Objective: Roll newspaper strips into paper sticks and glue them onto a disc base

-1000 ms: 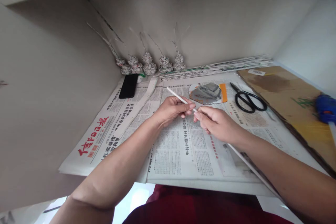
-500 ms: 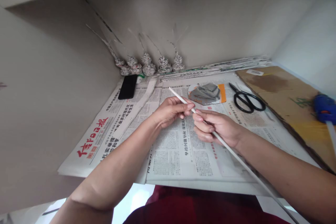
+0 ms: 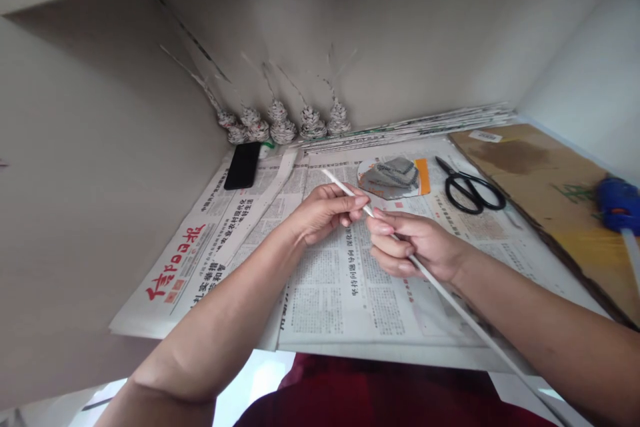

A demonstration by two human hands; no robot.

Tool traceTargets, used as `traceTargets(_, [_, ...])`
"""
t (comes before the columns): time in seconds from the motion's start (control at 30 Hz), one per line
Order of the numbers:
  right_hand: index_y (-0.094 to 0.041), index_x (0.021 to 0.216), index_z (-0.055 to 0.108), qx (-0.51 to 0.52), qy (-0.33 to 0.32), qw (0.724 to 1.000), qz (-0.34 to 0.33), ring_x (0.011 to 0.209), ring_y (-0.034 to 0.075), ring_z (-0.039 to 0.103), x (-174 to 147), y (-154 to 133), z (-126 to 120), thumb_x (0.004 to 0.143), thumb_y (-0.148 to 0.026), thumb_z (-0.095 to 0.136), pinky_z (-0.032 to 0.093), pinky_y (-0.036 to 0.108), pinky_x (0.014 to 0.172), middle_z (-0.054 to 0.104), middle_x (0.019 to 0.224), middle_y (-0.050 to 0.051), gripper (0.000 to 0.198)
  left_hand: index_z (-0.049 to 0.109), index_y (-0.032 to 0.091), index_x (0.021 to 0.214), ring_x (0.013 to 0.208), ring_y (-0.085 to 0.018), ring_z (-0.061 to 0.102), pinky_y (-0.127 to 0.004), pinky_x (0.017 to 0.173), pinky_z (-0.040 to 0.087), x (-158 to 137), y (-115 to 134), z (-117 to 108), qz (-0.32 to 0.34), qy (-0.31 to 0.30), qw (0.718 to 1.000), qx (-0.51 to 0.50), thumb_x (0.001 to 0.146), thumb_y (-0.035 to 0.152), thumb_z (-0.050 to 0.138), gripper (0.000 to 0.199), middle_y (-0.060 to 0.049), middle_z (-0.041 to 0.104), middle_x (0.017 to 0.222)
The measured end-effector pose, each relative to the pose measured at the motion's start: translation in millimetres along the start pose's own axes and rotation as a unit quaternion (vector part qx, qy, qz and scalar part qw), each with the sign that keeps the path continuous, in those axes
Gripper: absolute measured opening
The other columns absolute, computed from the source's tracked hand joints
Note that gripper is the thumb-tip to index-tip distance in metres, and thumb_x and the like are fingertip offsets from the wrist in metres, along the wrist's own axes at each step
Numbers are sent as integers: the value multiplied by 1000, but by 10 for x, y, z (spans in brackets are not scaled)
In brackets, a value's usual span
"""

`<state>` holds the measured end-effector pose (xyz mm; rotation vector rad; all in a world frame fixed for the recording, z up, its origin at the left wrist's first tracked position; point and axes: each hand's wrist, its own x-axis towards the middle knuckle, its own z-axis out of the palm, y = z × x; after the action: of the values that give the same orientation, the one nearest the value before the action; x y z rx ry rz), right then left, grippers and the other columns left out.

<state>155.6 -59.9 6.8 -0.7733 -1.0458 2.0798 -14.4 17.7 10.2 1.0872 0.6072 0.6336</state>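
A long thin white paper tube (image 3: 453, 298) slants from the middle of the table down past its front right edge. My left hand (image 3: 330, 210) pinches it between thumb and fingers close to its far end, which sticks out beyond the fingertips. Right beside it, my right hand (image 3: 413, 243) is closed around the same tube, the thumb and index finger almost meeting the left fingertips. Both hands hover over spread newspaper (image 3: 330, 307). Behind them lies a grey patterned piece on an orange and white backing (image 3: 395, 178); I cannot make out what it is.
Black-handled scissors (image 3: 470, 192) lie to the right, near a cardboard sheet (image 3: 540, 173) bearing a blue glue gun (image 3: 620, 203). At the back stand several woven paper gourds (image 3: 283, 123) beside a bundle of paper tubes (image 3: 415, 128). A black phone (image 3: 243, 165) rests at left, near a paper strip (image 3: 265, 203).
The right hand's fingers have shifted slightly on the tube. The left hand keeps its pinch in nearly the same place.
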Motion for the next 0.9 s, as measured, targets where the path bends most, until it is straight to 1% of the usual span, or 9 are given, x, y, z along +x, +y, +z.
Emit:
traceTargets(0.07, [-22,72,44,-43,34,998,-15,36,9,40,5,9,-18,92,-45,43,28,21,36,36,43,-9,31,66,11,79,55,-5,52,-17,48,34,2,1,-1,-2,2,1000,13,68,27,77,23,1,59,61])
traceTargets(0.13, [-20,79,50,-134,122,982,-55,40,9,44,18,27,-38,91,-46,48,32,21,39,45,48,-6,29,66,11,79,54,-6,52,-18,49,35,4,0,6,-1,17,999,35,67,27,78,23,1,59,60])
traceTargets(0.2, [-19,78,51,-168,168,968,-78,40,8,43,28,36,-48,90,-46,51,32,20,40,45,48,-6,29,66,10,78,54,-6,52,-18,49,36,1,3,15,-1,24,999,47,66,26,78,23,1,60,60])
traceTargets(0.37, [-22,71,39,28,14,1000,0,35,8,32,17,1,-22,91,-44,46,24,20,36,26,42,-10,31,66,12,79,55,-6,53,-17,49,35,-14,18,14,20,-3,1000,10,68,27,77,22,1,60,61])
traceTargets(0.43, [-21,74,44,6,28,1000,2,36,9,37,19,4,-13,92,-47,44,27,20,36,33,43,-9,31,66,11,80,55,-6,53,-17,50,35,-10,15,10,16,2,1000,18,68,27,77,23,1,60,61])
traceTargets(0.57, [-19,81,52,-147,142,977,-56,42,9,46,33,40,-12,89,-51,49,34,21,41,45,50,-6,33,66,10,78,55,-6,53,-19,51,36,2,5,18,8,29,998,48,66,26,78,23,0,59,59])
traceTargets(0.63, [-19,76,49,-131,130,981,-57,39,8,41,28,38,-9,90,-49,50,32,20,40,39,46,-8,32,67,10,78,55,-6,53,-19,51,36,-1,7,22,5,29,999,38,65,26,79,23,0,60,60])
traceTargets(0.8, [-22,69,40,31,-21,999,4,35,9,35,0,-3,1,92,-44,42,26,20,36,28,41,-10,32,67,12,80,56,-6,53,-17,50,35,-14,17,5,-4,-6,1000,1,67,27,77,22,1,60,62])
traceTargets(0.9, [-20,79,51,-79,66,994,-37,40,10,45,14,17,-20,91,-48,46,33,22,39,43,46,-7,31,66,11,80,56,-6,53,-18,51,36,-4,6,2,0,-3,1000,25,68,26,77,22,1,60,62])
